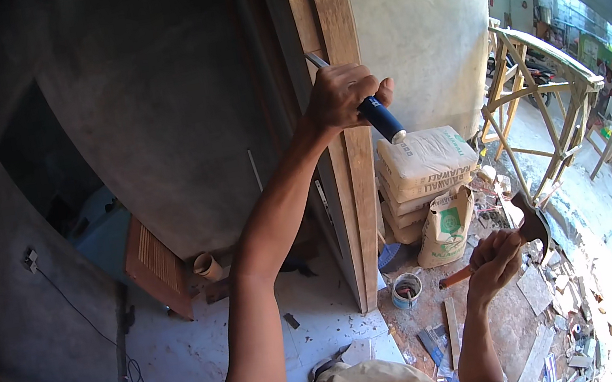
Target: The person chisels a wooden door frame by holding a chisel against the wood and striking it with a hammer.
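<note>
My left hand (345, 97) is raised and closed around a chisel (383, 119) with a dark blue handle and a pale butt end. Its metal blade points up and left, at the wooden door frame (364, 206); whether the tip touches the wood I cannot tell. Lower and to the right, my right hand (496, 261) grips a claw hammer (533, 227) by its reddish-brown wooden handle. The dark hammer head is up beside my fist, apart from the chisel.
Stacked cement bags (429, 159) stand beyond the frame, with an opened bag (446, 225) in front. A bucket (406, 289) sits near the frame's foot. Rubble (570, 293) and a wooden trestle (538, 90) are on the right. Left, a louvered panel (154, 267) leans by a wall opening.
</note>
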`<act>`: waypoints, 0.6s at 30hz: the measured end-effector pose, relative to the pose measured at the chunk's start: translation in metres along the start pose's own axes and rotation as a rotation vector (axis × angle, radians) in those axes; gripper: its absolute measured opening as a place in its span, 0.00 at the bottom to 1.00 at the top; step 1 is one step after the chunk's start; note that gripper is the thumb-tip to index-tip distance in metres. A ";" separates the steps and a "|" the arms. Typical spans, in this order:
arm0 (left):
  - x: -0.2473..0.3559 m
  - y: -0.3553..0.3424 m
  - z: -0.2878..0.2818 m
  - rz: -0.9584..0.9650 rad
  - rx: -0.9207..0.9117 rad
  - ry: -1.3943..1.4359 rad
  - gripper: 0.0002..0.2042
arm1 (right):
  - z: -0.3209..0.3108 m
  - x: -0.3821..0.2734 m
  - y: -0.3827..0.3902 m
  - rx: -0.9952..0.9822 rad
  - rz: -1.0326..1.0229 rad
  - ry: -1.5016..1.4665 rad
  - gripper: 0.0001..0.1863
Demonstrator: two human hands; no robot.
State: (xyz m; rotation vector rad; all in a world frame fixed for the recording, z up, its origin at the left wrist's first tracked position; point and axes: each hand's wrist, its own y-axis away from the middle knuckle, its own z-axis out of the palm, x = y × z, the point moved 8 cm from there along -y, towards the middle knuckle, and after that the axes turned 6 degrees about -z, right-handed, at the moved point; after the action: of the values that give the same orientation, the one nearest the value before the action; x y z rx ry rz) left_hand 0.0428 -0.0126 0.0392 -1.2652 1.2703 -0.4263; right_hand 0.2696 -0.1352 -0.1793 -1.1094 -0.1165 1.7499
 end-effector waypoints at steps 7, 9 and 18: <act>-0.002 0.001 0.001 0.000 0.034 -0.002 0.18 | -0.003 0.010 -0.002 -0.031 -0.012 -0.033 0.20; 0.000 0.002 0.001 0.003 0.031 0.004 0.19 | 0.000 0.008 -0.001 -0.026 0.001 -0.031 0.20; 0.006 0.005 -0.003 0.026 0.055 0.012 0.21 | 0.005 0.014 0.000 -0.036 0.024 -0.024 0.20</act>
State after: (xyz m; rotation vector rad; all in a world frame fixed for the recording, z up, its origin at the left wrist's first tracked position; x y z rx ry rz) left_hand 0.0405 -0.0172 0.0321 -1.2002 1.2762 -0.4479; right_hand 0.2653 -0.1216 -0.1850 -1.1206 -0.1508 1.7887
